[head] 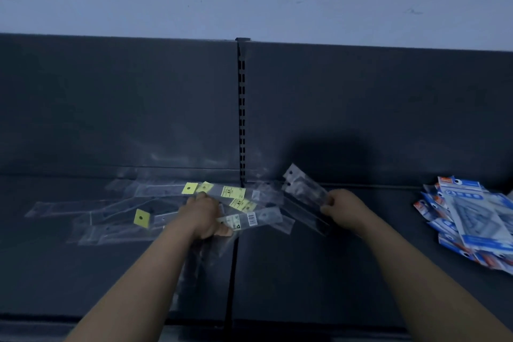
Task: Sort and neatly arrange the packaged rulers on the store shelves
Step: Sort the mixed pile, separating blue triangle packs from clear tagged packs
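Note:
Several clear packaged rulers (116,216) lie scattered across the dark shelf (291,272), some with yellow tags (142,218) at their ends. My left hand (204,216) is closed on a bundle of these clear packs (249,219), which fan out to the right and hang down below my fist. My right hand (342,209) grips a couple of clear ruler packs (301,189), tilted with their hang-hole ends pointing up and left. The two hands are apart, either side of the shelf's centre seam.
A heap of blue-and-white packaged ruler sets (469,219) lies at the shelf's right end. A slotted upright (241,114) divides the dark back panel (111,105). A pale wall rises above. The shelf's front edge runs along the bottom.

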`<state>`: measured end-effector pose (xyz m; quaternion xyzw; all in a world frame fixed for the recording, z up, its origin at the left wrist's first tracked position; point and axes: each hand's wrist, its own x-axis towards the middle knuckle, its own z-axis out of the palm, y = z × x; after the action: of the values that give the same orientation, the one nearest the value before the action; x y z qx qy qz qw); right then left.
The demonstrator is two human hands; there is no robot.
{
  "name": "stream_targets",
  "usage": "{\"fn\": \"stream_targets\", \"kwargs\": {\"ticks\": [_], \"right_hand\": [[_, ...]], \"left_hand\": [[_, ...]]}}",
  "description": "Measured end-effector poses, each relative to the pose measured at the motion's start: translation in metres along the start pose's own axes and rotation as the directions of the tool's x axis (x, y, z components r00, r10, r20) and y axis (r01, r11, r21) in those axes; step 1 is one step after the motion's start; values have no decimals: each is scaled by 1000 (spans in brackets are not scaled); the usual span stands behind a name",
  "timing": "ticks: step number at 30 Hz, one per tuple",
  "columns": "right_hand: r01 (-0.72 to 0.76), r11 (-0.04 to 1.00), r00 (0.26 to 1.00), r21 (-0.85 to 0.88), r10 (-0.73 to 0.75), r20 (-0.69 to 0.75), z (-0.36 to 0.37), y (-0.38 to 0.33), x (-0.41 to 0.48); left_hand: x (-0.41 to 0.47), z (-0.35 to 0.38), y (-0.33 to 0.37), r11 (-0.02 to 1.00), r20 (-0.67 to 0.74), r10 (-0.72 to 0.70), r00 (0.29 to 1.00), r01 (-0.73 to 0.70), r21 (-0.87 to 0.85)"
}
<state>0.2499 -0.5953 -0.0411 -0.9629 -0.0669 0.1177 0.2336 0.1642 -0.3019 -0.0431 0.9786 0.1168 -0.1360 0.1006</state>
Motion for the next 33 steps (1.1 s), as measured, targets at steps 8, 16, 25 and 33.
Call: {"fn": "stream_targets", "kwargs": {"ticks": [8,16,25,33], "right_hand": [[85,995,992,-50,-80,97,28,-52,0],[-21,999,986,-37,27,166,35,-60,4],[-2,1000,961,-27,9,277,28,-56,5],[46,998,989,-34,-41,139,-1,-57,18]], "left_hand": [[7,6,1,972,-175,87,981,-122,-199],[29,-16,3,990,17,92,996,-94,106],[37,-25,12,974,133,73,988,-99,204],[23,-28,-3,968,32,109,994,-98,-233]]}}
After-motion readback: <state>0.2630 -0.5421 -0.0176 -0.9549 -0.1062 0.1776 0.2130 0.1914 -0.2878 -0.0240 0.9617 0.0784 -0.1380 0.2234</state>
